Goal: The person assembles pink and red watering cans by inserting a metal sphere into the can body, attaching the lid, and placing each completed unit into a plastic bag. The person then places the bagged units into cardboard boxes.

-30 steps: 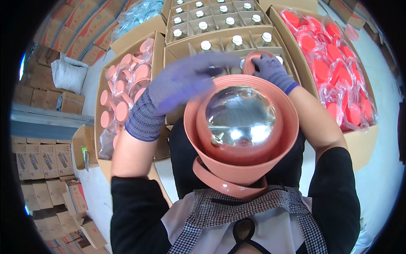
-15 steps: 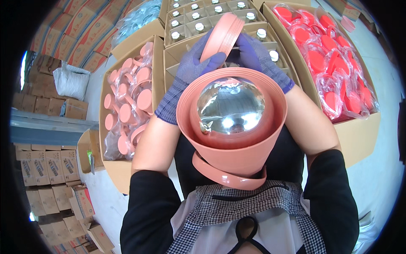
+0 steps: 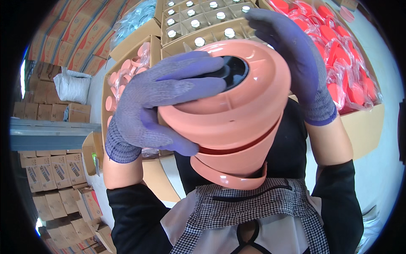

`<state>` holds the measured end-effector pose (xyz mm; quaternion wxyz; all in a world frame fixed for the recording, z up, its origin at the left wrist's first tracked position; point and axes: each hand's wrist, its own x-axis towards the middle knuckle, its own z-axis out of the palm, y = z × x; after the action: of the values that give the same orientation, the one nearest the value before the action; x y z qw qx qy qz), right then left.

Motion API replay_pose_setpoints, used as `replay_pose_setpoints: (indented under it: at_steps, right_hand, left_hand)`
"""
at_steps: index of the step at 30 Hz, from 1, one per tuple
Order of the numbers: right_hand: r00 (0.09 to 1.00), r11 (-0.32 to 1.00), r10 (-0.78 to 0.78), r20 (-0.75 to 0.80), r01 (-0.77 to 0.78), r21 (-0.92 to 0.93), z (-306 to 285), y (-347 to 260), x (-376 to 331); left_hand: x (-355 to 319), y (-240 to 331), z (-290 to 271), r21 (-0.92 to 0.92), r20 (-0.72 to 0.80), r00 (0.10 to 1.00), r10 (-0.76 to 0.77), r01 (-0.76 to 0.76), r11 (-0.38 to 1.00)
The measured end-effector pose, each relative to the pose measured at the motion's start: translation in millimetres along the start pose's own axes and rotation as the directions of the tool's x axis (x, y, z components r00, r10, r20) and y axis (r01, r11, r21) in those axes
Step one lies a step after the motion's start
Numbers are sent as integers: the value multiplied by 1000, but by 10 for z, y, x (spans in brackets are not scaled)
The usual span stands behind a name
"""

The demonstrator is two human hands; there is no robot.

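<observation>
- The jug (image 3: pixel 239 161) stood before the apron (image 3: pixel 253 203), over the black-clad lap (image 3: pixel 294 135), probably so that the legs steadied it and both hands were free; its handle (image 3: pixel 228 180) faced 6 o'clock.
- The pink lid (image 3: pixel 258 99) lay over the jug's mouth, tilted, a dark gap showing along its 6 o'clock side.
- The left hand (image 3: pixel 146 93), from 9 o'clock, grasped the lid, fingers across its black centre (image 3: pixel 237 74) and thumb at the rim, seemingly to control the tilt.
- The right hand (image 3: pixel 300 59), at 2 o'clock, was spread and grasped nothing; contact with the lid could not be told.
- At 12 o'clock, a box (image 3: pixel 169 51) held bottles with white caps (image 3: pixel 221 16), parted by dividers, presumably against knocking.
- At 10 o'clock, a box (image 3: pixel 155 53) held bagged pink parts (image 3: pixel 127 65); at 2 o'clock, another (image 3: pixel 368 127) held bagged red parts (image 3: pixel 354 91).
</observation>
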<state>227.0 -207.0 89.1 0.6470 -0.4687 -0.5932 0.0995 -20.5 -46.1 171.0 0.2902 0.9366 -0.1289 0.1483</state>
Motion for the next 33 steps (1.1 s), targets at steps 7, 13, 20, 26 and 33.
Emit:
replay_pose_setpoints:
  at_steps: [7,13,20,26,33]
  right_hand:
    - [942,908,-213,258,289,-305,176,-258,66]
    - [936,899,126,328,-248,362,139,128,-44]
    - [850,284,252,462,-522,804,504,680,133]
    - [973,983,37,229,5,-181,147,-163,-122]
    - [943,943,328,59,-330,36,157,-501,-106]
  left_hand:
    - [-59,38,-49,-26,-8,999,43,-43,999]
    - [202,471,208,127,-90,977,-191,202,971]
    - [329,664,618,320,-370,867,-334,456,830]
    - [-80,-256,603,-467,-432,848,-306,81,881]
    - [-64,-414,741,-463,-505,840,-199,-69,884]
